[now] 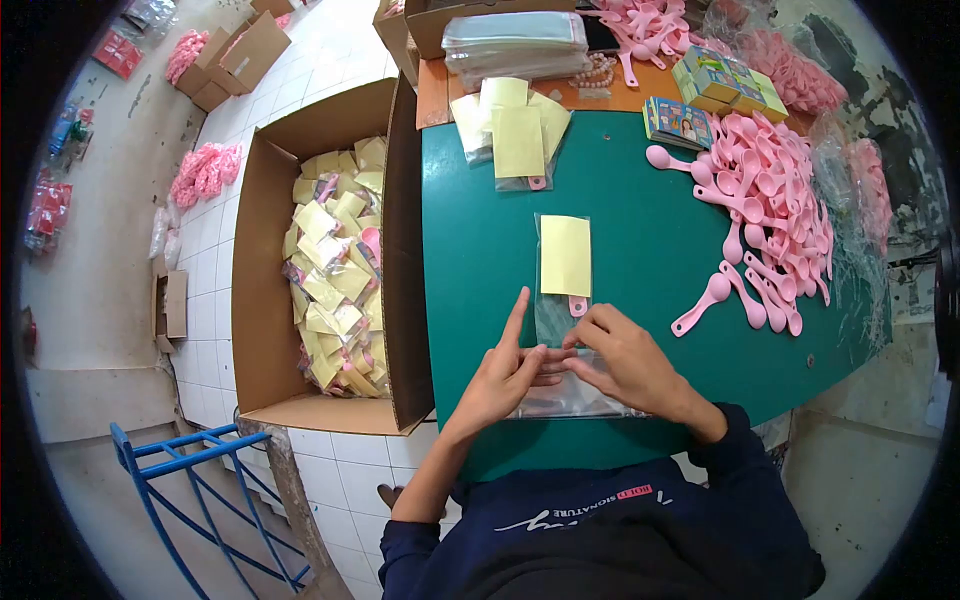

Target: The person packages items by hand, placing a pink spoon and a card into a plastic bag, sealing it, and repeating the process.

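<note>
A flat, clear bag [552,318] with a yellow card [566,255] lies past the spread left hand [505,378]; the right hand [628,362] bends, pinch unclear.

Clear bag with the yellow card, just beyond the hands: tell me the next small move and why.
Probably fold the near end of the clear bag up toward the pink handle: the yellow card and handle lie inside, that near stretch looks flat and unfilled, and the left hand and right hand are close by. Any seal is hidden.
</note>
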The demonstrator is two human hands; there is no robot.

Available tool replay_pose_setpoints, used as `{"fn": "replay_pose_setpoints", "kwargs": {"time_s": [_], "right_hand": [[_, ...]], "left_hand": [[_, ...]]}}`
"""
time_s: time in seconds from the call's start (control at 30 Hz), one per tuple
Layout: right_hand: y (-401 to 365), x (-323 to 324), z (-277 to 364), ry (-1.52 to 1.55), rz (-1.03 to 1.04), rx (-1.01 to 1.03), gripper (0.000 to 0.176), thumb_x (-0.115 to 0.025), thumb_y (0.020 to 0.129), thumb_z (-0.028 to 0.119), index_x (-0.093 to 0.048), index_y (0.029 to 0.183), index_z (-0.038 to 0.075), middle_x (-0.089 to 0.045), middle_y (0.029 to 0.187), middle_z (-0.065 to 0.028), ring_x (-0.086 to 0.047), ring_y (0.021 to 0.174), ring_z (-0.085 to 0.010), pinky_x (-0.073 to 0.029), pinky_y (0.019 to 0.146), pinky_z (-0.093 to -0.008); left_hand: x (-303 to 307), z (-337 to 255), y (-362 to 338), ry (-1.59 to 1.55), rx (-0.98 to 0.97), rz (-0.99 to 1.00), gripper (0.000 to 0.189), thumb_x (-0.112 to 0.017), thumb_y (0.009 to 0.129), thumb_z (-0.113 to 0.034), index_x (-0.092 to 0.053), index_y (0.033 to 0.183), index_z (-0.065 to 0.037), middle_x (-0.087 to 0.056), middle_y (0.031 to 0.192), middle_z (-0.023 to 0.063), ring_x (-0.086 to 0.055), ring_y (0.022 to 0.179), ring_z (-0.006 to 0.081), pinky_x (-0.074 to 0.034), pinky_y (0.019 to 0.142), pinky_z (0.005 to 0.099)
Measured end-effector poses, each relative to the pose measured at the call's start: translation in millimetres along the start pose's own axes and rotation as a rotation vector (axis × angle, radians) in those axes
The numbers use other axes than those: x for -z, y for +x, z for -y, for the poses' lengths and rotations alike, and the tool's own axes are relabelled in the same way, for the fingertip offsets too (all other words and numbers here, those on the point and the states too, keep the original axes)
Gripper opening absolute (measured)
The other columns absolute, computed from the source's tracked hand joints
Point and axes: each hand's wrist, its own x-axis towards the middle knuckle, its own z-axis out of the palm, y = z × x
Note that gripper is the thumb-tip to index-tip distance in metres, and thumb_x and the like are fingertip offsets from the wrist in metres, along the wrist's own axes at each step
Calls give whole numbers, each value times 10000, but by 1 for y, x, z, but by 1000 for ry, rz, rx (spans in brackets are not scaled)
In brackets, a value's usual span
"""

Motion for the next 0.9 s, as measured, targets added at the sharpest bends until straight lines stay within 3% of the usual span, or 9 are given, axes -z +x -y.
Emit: {"fn": "replay_pose_setpoints", "kwargs": {"time_s": [0.23, 0.3, 0.43, 0.53, 0.63, 0.7, 0.77, 0.8, 0.9], "right_hand": [[9, -8, 2, 97, 7, -15, 185, -681, 735, 54, -557, 870, 31, -503, 846, -101, -549, 863, -270, -454, 829, -376], [8, -9, 1, -39, 18, 103, 170, -673, 736, 66, -549, 850, 45, -495, 830, -92, -537, 836, -263, -433, 834, -381], [6, -10, 3, -253, 21, 238, 170, -672, 730, 101, -532, 820, 66, -478, 815, -77, -507, 783, -253, -407, 789, -349], [5, 15, -2, 99, 230, 362, 150, -626, 786, 160, -531, 820, 49, -457, 793, -90, -490, 747, -246, -383, 689, -344], [-4, 95, -42, 343, 154, 257, 197, -643, 797, 195, -530, 843, 40, -483, 802, -45, -485, 747, -161, -393, 675, -297], [-18, 164, -86, 441, -105, -140, 111, -613, 796, 86, -537, 859, 36, -497, 797, 2, -481, 739, -90, -394, 643, -243], [-14, 195, -83, -98, -170, -259, 104, -599, 798, 63, -553, 887, 37, -515, 801, -5, -494, 728, -86, -408, 638, -243], [-11, 183, -78, -130, -201, -280, 91, -607, 796, 31, -539, 855, 37, -499, 784, 5, -501, 724, -63, -398, 634, -219], [-3, 102, -27, -269, -66, 43, 233, -688, 723, 81, -577, 927, 81, -546, 877, -46, -553, 852, -181, -431, 742, -304]], "left_hand": [[-1, 4, 2, -39, -42, -57, 660, -391, 965, -59, 18, 1477, -140, -600, 1009, 156, -620, 882, 171, -525, 823, 328], [-7, -6, 0, -165, 31, -83, 674, -395, 956, -38, 14, 1480, -145, -591, 985, 137, -613, 863, 150, -521, 800, 303], [-11, 1, 5, -43, -104, -160, 654, -379, 922, 21, -72, 1478, -134, -596, 995, 134, -614, 875, 135, -532, 769, 273], [-10, -6, 2, 125, -76, -260, 599, -351, 898, 53, -193, 1452, -110, -622, 973, 123, -624, 924, 156, -547, 761, 274], [-4, -6, 2, 12, -107, -183, 535, -321, 903, 46, -267, 1416, -97, -642, 989, 137, -630, 965, 186, -554, 752, 284], [-3, -1, 2, 5, -81, -133, 490, -301, 933, 18, -260, 1405, -105, -638, 1042, 168, -634, 958, 193, -549, 753, 289], [-3, 0, 3, -17, -52, -65, 488, -292, 940, 0, -241, 1412, -113, -618, 1090, 204, -636, 960, 220, -550, 776, 321], [-4, 1, 4, -31, -34, -34, 488, -288, 943, -10, -232, 1416, -117, -609, 1114, 222, -637, 962, 234, -551, 787, 336], [-6, -7, 3, -154, 29, 49, 511, -276, 964, -37, -151, 1448, -139, -561, 1186, 229, -591, 1080, 254, -526, 844, 328]]}}
